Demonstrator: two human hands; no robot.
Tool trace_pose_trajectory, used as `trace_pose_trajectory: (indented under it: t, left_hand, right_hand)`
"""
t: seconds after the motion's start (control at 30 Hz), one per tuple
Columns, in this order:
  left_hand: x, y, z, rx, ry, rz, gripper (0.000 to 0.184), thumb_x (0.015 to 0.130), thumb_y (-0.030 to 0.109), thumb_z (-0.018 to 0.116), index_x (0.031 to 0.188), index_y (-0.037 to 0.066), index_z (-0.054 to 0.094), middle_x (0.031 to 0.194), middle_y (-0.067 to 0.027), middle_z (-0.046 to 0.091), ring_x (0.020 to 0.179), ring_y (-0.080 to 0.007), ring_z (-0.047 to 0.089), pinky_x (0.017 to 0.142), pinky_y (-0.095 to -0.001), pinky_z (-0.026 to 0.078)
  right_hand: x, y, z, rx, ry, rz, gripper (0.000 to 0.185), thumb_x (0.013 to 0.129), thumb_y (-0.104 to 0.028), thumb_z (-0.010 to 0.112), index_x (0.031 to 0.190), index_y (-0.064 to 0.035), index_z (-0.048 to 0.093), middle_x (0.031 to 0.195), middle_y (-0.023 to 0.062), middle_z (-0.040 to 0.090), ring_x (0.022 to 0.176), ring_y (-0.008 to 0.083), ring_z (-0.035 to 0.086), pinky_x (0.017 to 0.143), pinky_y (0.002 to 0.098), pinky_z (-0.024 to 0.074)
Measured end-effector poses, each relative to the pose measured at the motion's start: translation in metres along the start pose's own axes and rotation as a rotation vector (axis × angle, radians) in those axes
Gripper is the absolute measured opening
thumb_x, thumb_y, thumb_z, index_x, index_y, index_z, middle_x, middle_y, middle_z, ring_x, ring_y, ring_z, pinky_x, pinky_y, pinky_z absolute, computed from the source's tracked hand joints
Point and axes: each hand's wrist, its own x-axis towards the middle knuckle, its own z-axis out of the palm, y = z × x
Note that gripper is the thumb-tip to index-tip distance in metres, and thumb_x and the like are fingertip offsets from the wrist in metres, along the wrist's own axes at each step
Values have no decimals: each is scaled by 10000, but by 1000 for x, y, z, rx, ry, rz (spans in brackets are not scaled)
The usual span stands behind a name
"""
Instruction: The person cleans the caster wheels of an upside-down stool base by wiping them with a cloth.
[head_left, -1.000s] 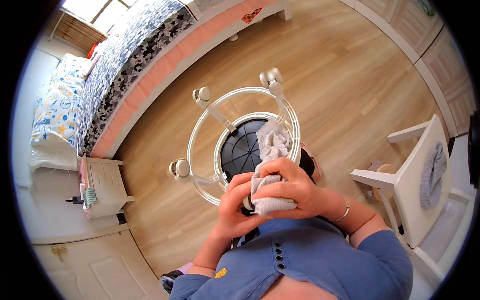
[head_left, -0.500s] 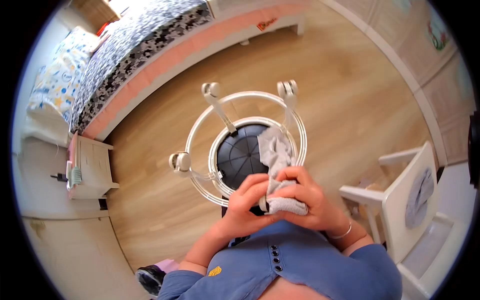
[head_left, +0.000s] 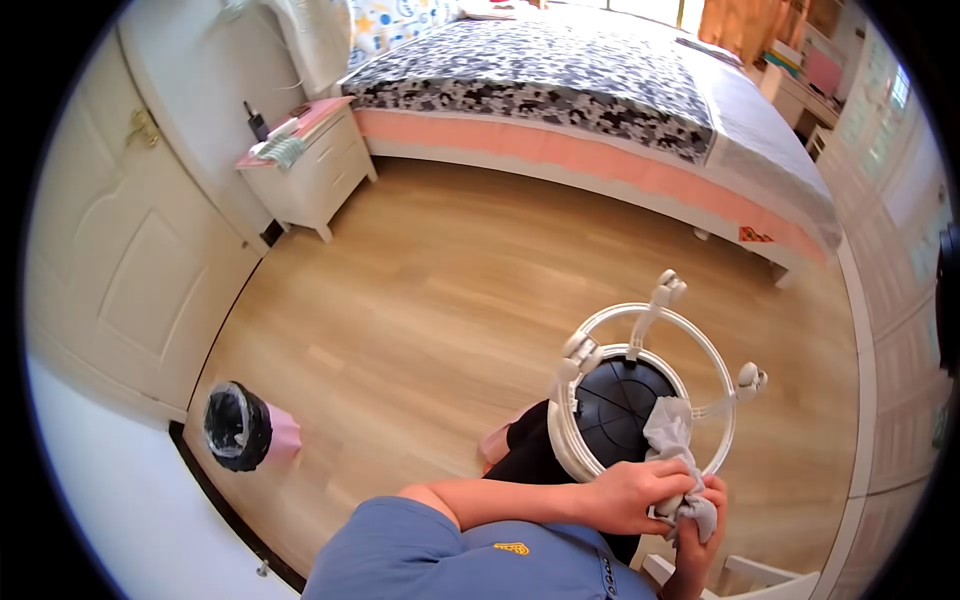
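An upturned white stool (head_left: 563,440) with a ring frame and caster wheels rests in front of my body, the black underside of its seat (head_left: 607,405) facing up. My left hand (head_left: 635,495) is closed on a light grey cloth (head_left: 668,428), at the stool's near side. From the right, my right hand (head_left: 706,520) grips the bunched end of the same cloth. A pale caster partly shows between the fingers, with the cloth against it. One loose end of the cloth lies over the edge of the black underside. Other casters (head_left: 750,380) stick up uncovered.
A pink bin (head_left: 284,432) with a black liner stands on the wooden floor at left. Beyond are a white nightstand (head_left: 335,165), a bed (head_left: 560,85) and a door (head_left: 140,240). Part of a white chair (head_left: 765,580) shows close by on the right.
My view has swung left, so stool and hands now appear lower right, and the bin and door have come into view. Both hands still hold the cloth.
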Motion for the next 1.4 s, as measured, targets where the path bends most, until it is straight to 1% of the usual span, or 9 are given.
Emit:
trace_pose_trajectory:
  t: [0.17,0.3,0.47,0.6,0.77,0.9,1.03,1.23,1.4]
  left_hand:
    - [-8,-3,5,30,-32,-55,485,628,157,713,1050,59,495,1049,-84,506,891,-270,560,664,-325,494]
    - [-9,-1,4,72,26,11,484,630,150,709,1054,61,492,1060,-86,500,890,-273,560,648,-329,500]
    - [-5,2,-2,63,8,4,490,626,141,708,1055,58,487,1053,-85,498,884,-270,561,637,-333,503]
    - [-5,-1,3,71,15,26,491,625,132,705,1057,56,484,1043,-87,498,883,-270,561,635,-335,503]
    - [-9,-4,10,87,16,22,494,628,144,710,1062,59,489,1070,-99,503,899,-275,562,651,-336,506]
    - [-10,5,4,69,9,12,497,626,148,717,1065,64,497,1085,-110,510,907,-281,564,668,-336,504]
    - [-8,9,-3,82,5,-42,532,585,142,744,1059,57,519,1082,-137,523,922,-305,564,712,-334,495]
    - [-1,8,-1,162,-23,-11,520,568,141,747,1038,49,543,1034,-127,547,860,-293,583,667,-332,503]
    - [3,10,-4,173,5,1,509,562,169,776,1010,58,562,990,-103,559,794,-252,595,619,-311,498]
  right_hand:
    - [0,7,12,87,241,241,181,872,-166,463,984,-24,457,959,59,446,872,132,431,790,258,350]
    - [0,6,12,171,193,219,162,898,-171,425,976,-31,447,942,51,435,852,126,426,753,254,363]
    - [-11,3,-10,355,38,252,285,747,-125,602,987,-60,461,1205,124,362,1063,235,431,916,331,343]
    - [-9,3,-7,265,24,199,226,776,-97,555,976,-46,463,1167,113,385,1030,206,440,881,311,364]
    - [-11,2,2,242,183,356,203,825,-81,480,1016,-16,462,1095,95,415,967,159,446,834,268,373]
    - [-12,2,6,291,288,344,193,834,-119,503,1000,-29,464,1032,106,471,974,187,460,878,285,341]
    - [-14,-7,-8,330,-54,252,328,715,-18,571,1024,-66,472,1209,144,368,1116,238,385,961,341,281]
    - [-4,-13,8,283,99,205,205,815,-6,493,1015,-49,470,1073,93,457,1005,171,448,876,272,348]
    - [5,-10,12,613,229,474,217,867,-122,451,1063,-28,458,1046,84,515,974,142,489,863,273,381]
